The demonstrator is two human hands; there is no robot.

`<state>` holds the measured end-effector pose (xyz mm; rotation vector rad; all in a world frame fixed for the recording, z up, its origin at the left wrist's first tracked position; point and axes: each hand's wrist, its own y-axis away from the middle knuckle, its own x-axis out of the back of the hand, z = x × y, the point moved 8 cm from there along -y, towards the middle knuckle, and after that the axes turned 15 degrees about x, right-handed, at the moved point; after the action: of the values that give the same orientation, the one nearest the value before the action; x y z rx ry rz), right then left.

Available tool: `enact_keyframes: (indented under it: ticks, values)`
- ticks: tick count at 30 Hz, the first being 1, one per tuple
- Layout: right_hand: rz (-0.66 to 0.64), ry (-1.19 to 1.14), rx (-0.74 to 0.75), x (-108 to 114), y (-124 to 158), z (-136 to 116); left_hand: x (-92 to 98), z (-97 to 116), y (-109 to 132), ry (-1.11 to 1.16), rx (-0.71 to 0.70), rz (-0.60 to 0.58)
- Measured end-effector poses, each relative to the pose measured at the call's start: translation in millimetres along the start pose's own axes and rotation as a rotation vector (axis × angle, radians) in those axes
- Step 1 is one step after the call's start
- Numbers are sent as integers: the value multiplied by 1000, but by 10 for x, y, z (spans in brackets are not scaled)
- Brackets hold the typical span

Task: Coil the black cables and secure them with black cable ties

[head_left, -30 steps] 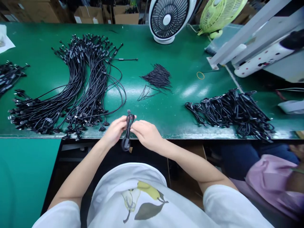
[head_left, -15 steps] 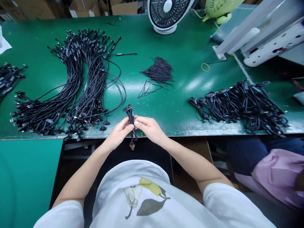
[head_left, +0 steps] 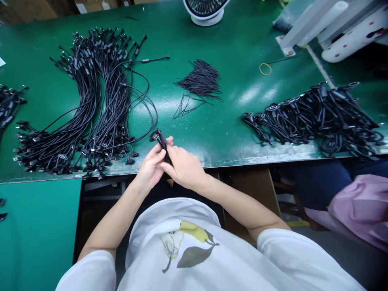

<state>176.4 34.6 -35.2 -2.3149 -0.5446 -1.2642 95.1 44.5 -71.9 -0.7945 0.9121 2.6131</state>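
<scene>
A folded black cable (head_left: pixel 162 140) with a plug at its upper end is held at the front edge of the bench. My left hand (head_left: pixel 151 165) is closed around it from the left. From the other side my right hand (head_left: pixel 185 165) grips the same cable, its fingers covering most of the bundle. Beyond the hands lies a pile of short black ties (head_left: pixel 200 79), a few of them loose at its near side. A large heap of long black cables (head_left: pixel 112 105) spreads to the left. Bundled black cables (head_left: pixel 306 117) lie in a row on the right.
A white fan (head_left: pixel 207 18) stands at the back of the green bench (head_left: pixel 233 109). A yellow rubber band (head_left: pixel 265 69) lies near a metal bracket (head_left: pixel 286 47). More cables (head_left: pixel 10 105) sit at the far left. A person in pink (head_left: pixel 359 206) is at the right.
My right hand has wrapped further over the cable, hiding its lower part. The cable's plug end has tilted leftward. The camera view has shifted slightly.
</scene>
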Motion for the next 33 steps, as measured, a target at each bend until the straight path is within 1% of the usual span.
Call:
enact_keyframes:
  ticks: [3, 5, 6, 8, 9, 10, 12, 13, 15, 17, 18, 20, 21, 23, 25, 26, 28, 29, 30, 31, 33]
  values:
    - [-107, 35, -71, -144, 14, 83, -13, -43, -20, -26, 37, 33]
    - [-147, 51, -111, -187, 43, 171, -18, -45, -21, -121, 50, 67]
    - [-162, 68, -121, -190, 62, 212, -11, 2, -12, -186, 6, 95]
    - [-175, 115, -134, -168, 114, 287, -3, 170, 28, -314, -161, 142]
    - [-181, 133, -141, -156, 145, 320, -12, 253, 51, -369, -245, 144]
    - [-189, 140, -143, -151, 176, 346, -29, 311, 63, -421, -300, 127]
    - [-189, 116, -126, -149, 229, 374, -66, 345, 45, -526, -310, 78]
    - [-168, 88, -108, -140, 246, 377, -75, 343, 28, -576, -294, 66]
    - [-88, 14, -68, -92, 264, 380, -76, 340, 2, -651, -270, 75]
    - [11, -130, -22, -26, 267, 385, -89, 343, -7, -681, -257, 75]
    - [45, -251, -9, -5, 266, 398, -107, 344, -7, -688, -247, 60]
    - [69, -596, -30, -4, 264, 447, -148, 351, -2, -693, -217, 25]
    - [57, -797, -61, -25, 266, 470, -165, 368, 6, -693, -207, 16]
    - [-8, -1150, -138, -82, 284, 488, -197, 437, 30, -717, -213, 14]
    - [-106, -1350, -161, -119, 309, 459, -233, 506, 50, -804, -222, 14]
    - [-163, -1378, -143, -130, 321, 435, -247, 525, 52, -861, -213, 11]
    - [-269, -1315, -65, -144, 342, 382, -252, 519, 36, -955, -156, 2]
    - [-306, -1239, -23, -149, 347, 359, -247, 503, 21, -977, -123, -1]
    - [-309, -1138, 11, -144, 341, 350, -246, 487, 7, -979, -105, -5]
    - [-274, -1011, 32, -123, 321, 358, -254, 470, -7, -967, -102, -10]
    - [-141, -679, 22, -43, 270, 407, -296, 438, -35, -911, -135, -26]
